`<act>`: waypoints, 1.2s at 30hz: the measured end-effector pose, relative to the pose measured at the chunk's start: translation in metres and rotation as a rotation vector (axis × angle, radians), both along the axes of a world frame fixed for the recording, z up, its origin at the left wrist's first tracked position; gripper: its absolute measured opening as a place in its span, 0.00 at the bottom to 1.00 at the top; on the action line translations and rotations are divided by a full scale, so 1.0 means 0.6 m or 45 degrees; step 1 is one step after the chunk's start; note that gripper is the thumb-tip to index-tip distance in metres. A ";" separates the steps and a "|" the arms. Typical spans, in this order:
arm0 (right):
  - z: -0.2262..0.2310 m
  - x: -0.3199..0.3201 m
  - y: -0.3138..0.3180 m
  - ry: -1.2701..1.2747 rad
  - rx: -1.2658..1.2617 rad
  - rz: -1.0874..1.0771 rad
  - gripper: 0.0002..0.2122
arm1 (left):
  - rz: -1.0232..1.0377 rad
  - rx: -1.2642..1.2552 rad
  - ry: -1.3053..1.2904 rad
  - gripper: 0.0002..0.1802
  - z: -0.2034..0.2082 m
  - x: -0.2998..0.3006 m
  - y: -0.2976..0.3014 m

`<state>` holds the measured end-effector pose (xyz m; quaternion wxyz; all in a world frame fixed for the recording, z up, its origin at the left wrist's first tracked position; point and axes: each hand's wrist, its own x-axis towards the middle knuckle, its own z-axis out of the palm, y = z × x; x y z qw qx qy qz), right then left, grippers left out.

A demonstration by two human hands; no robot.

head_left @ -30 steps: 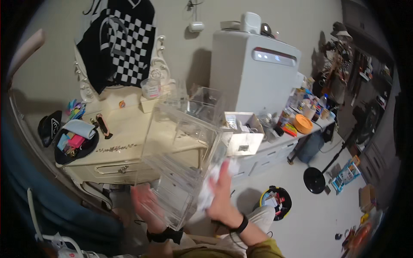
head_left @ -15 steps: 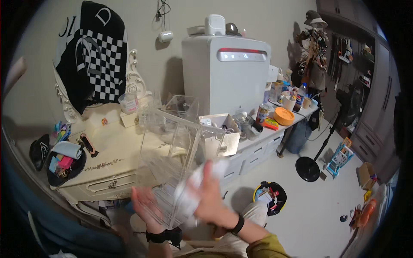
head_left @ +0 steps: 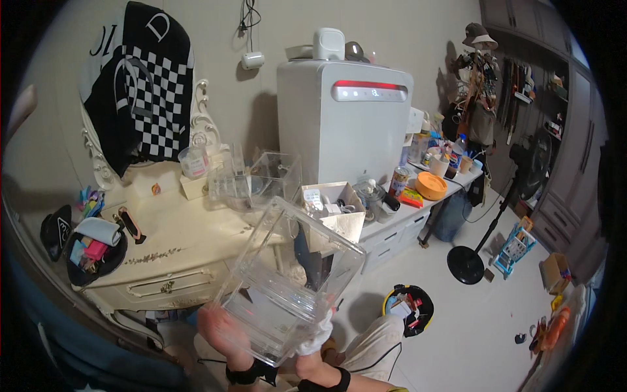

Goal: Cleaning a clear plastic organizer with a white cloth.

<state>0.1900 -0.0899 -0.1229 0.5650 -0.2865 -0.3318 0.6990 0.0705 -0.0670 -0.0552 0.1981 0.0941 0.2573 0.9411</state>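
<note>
I hold a large clear plastic box (head_left: 287, 281) tilted in front of me, its open side facing up and away. My left hand (head_left: 219, 330) grips its lower left corner from below. Most of my right hand (head_left: 313, 356) is hidden under the box's lower right edge, where it presses a white cloth (head_left: 318, 333) against the plastic. Both wrists wear black bands. The box looks empty.
A cream dresser (head_left: 163, 242) stands just behind, carrying smaller clear containers (head_left: 261, 179) and a black basket (head_left: 91, 251) of small items. To the right are an open cardboard box (head_left: 333, 209), a tall white appliance (head_left: 343, 124), an orange bowl (head_left: 431, 186) and a fan stand (head_left: 467, 264).
The box has come lower and closer to me. My right hand with the cloth went from the box's front face down to its lower right edge. My view swung to the right.
</note>
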 end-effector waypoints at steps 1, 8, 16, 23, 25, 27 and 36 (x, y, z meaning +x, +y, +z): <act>0.019 0.012 0.014 0.000 0.043 -0.029 0.36 | 0.022 0.000 0.179 0.20 0.001 0.003 -0.011; 0.142 0.042 0.111 0.266 0.308 -0.171 0.29 | 0.359 -0.085 0.750 0.16 -0.012 -0.007 -0.032; 0.079 0.050 0.132 0.707 0.172 0.029 0.32 | 0.408 -0.018 1.694 0.17 -0.032 -0.012 -0.090; 0.055 0.087 0.113 0.786 0.113 0.060 0.33 | -0.026 -0.495 1.463 0.30 -0.033 -0.078 -0.051; 0.026 0.098 0.117 0.713 0.076 0.255 0.32 | -0.460 -1.017 1.651 0.36 -0.032 -0.106 -0.059; 0.017 0.102 0.112 0.795 0.021 0.406 0.31 | -1.497 -0.592 0.865 0.60 0.026 -0.070 -0.049; 0.011 0.089 0.102 -0.578 0.555 0.018 0.28 | -1.851 -0.297 0.700 0.56 -0.052 -0.048 -0.027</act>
